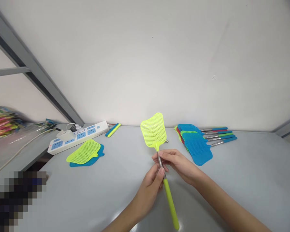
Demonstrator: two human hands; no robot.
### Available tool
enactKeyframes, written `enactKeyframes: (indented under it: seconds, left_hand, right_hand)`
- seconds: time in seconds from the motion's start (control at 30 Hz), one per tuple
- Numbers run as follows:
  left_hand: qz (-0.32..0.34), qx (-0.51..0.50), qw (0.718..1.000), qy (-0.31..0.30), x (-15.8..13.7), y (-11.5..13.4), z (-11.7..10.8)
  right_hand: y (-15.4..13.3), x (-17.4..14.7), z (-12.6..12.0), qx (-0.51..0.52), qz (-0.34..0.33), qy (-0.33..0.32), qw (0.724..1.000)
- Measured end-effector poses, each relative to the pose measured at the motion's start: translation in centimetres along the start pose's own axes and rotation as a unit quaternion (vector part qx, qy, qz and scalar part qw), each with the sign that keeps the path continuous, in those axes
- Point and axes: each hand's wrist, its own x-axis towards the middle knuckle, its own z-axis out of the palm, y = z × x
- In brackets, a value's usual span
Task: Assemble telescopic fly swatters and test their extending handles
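A yellow-green fly swatter (154, 131) with a perforated head, a metal shaft and a matching grip is held up over the table. My left hand (148, 185) is closed round the lower shaft, its thumb on the metal just above the grip. Higher up, near the neck of the head, the fingers of my right hand (175, 162) pinch the same shaft. Right of my hands lies a pile of fly swatters (197, 148) with blue, green and red heads, their handles pointing right.
Left on the grey table (91, 193) lie a loose yellow-green swatter head (83, 153) and a blue one (91, 161) beneath it. Behind them are a power strip (78, 138) with plugs and loose grips (114, 130). Colourful bagged items (6, 125) sit far left. A wall rises behind.
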Motion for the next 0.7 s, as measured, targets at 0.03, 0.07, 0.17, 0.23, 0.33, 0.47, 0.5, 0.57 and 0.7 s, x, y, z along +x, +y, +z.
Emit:
enactKeyframes:
  seconds: [0.03,0.07,0.17,0.23,0.33,0.47,0.5,0.57,0.7]
  left_hand:
    - [0.006,0.001,1.000,0.001,0.0,0.0,0.0]
    - [0.010,0.007,1.000,0.000,0.1,0.0,0.1]
    - [0.017,0.028,0.999,-0.005,0.0,0.0,0.1]
    - [0.025,0.032,0.999,-0.004,0.0,0.0,0.0]
    - [0.041,0.027,0.999,-0.002,0.0,0.1,-0.2]
    - [0.075,0.015,0.997,0.000,-0.1,0.7,-0.5]
    - [0.079,0.011,0.997,0.005,-0.2,0.9,-0.6]
    - [0.082,-0.007,0.996,0.020,-0.2,1.3,-0.8]
    - [0.059,-0.075,0.995,0.041,0.0,2.0,-1.3]
  right_hand:
    - [0.1,0.0,0.0,-0.006,0.002,-0.001,1.000]
    - [0.2,0.0,0.0,-0.012,0.006,-0.001,1.000]
    - [0.4,0.0,0.2,-0.011,0.027,-0.009,1.000]
    - [0.4,0.0,0.3,0.009,0.047,-0.029,0.998]
    - [0.7,0.1,0.2,0.047,0.063,-0.054,0.995]
    - [1.5,0.6,0.0,0.077,0.047,-0.082,0.993]
    - [1.7,0.7,0.0,0.082,0.047,-0.099,0.991]
    - [2.1,0.9,0.1,0.088,0.042,-0.120,0.988]
    - [2.5,1.0,0.9,0.080,0.010,-0.100,0.992]
